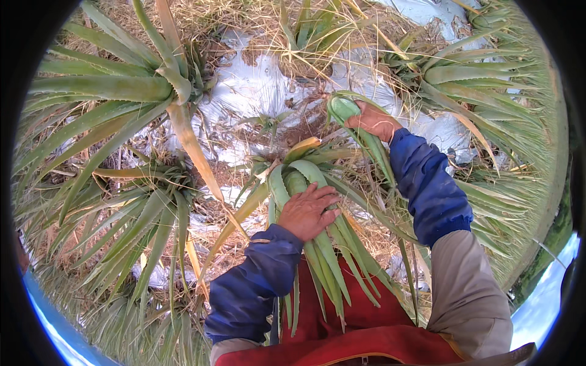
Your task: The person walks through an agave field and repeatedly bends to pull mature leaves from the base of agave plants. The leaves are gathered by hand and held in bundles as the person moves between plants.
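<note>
My left hand (307, 211) presses a bundle of cut aloe leaves (317, 244) against my red apron (360, 329), the cut ends pointing away from me and the tips hanging down. My right hand (375, 121) is stretched forward, gripping one thick green aloe leaf (351, 116) near its cut base. That leaf runs down past my blue sleeve (427, 183). Both leaves and bundle are above an aloe plant (293, 158) in the ground.
Large aloe plants stand at the left (122, 91), lower left (140, 226) and right (464, 79). Silver plastic mulch sheet (256, 85) covers the soil between them, with dry straw (256, 18) scattered over it.
</note>
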{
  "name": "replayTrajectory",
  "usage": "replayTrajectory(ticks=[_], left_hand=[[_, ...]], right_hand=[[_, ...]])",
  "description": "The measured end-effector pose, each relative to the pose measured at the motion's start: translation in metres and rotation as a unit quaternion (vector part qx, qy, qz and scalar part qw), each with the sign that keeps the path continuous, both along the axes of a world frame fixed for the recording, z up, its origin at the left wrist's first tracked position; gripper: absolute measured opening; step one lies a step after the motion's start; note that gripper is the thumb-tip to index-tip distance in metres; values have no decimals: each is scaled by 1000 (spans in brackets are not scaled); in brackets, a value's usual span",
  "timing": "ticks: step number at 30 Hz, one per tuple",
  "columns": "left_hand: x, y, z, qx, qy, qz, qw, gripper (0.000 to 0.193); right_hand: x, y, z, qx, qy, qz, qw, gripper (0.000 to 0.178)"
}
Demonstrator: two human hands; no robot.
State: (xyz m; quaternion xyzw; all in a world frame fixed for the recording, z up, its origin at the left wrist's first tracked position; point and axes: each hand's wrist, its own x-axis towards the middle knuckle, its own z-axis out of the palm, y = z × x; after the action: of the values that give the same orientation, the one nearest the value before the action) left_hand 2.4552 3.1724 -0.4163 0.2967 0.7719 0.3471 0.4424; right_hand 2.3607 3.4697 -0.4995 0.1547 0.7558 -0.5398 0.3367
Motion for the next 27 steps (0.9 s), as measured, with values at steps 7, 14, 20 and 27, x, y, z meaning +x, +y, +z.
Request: replayTrajectory(ticks=[7, 14, 20, 27], left_hand=[[-48, 19, 25, 71, -147, 170, 972, 62], [-62, 75, 161, 302, -342, 359, 814, 60], [-22, 73, 164, 407, -311, 606, 609, 32], [10, -39, 182, 473, -244, 691, 489, 37]], right_hand=[[48, 11, 156, -403, -69, -309, 859, 51], [72, -35, 265, -372, 7, -105, 922, 65], [118, -55, 309, -353, 20, -6, 935, 77], [170, 42, 340, -237, -54, -27, 970, 26]])
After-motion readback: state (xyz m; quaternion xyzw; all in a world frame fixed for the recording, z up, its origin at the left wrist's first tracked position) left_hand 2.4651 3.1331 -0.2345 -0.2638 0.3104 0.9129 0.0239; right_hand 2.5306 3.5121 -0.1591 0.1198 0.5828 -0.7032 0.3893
